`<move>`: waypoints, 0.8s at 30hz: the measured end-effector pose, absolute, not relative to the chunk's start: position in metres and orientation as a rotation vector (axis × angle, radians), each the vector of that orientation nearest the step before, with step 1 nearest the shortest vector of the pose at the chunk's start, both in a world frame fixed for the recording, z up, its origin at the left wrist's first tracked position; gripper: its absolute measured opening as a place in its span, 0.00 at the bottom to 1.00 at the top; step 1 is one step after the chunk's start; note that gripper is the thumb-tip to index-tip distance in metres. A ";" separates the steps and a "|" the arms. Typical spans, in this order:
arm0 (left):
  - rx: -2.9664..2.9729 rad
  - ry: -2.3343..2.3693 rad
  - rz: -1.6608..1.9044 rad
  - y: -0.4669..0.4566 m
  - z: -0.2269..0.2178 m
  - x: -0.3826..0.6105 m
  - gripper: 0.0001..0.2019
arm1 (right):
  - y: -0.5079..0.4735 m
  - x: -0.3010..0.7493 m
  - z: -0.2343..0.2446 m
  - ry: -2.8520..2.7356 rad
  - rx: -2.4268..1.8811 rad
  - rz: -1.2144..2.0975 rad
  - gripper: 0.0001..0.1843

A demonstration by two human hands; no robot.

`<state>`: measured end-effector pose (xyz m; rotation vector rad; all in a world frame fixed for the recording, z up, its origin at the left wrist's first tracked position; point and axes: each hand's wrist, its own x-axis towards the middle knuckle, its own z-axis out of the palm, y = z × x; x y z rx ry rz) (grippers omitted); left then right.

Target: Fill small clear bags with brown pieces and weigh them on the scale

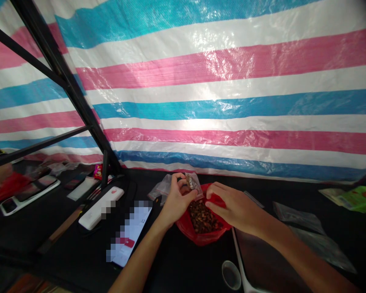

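A black tabletop (183,260) stands against a woven plastic tarp (219,97) with pink, white and blue stripes, shiny from light, and a black metal frame (70,85) goes across it on left. In the middle, near the far edge, lies a red plastic bag (186,228) with dark brown pieces (203,215) inside. The two hands stay apart, both over this bag. The left hand (177,199) pinches a small clear bag (191,183) with brown content, and the right hand (234,205) holds the red rim. To left are a white rectangular block (101,207) and a phone (129,234), its screen blurred except the number "12". Near right stands a small round cup (231,275); clear flat bags (299,217) lie further right, and a green printed packet (358,199) lies at far right.
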<state>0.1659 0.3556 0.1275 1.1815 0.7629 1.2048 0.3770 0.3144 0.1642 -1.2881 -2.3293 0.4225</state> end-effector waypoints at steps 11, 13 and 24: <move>1.529 0.782 1.137 0.347 0.116 0.173 0.38 | 0.321 0.390 0.156 -2.541 -1.449 0.120 0.15; 1.541 0.792 1.139 0.346 0.115 0.174 0.39 | 0.321 0.391 0.162 -2.481 -1.450 0.172 0.15; 1.768 0.834 1.072 0.340 0.118 0.175 0.40 | 0.324 0.423 0.169 -2.201 -1.280 0.450 0.29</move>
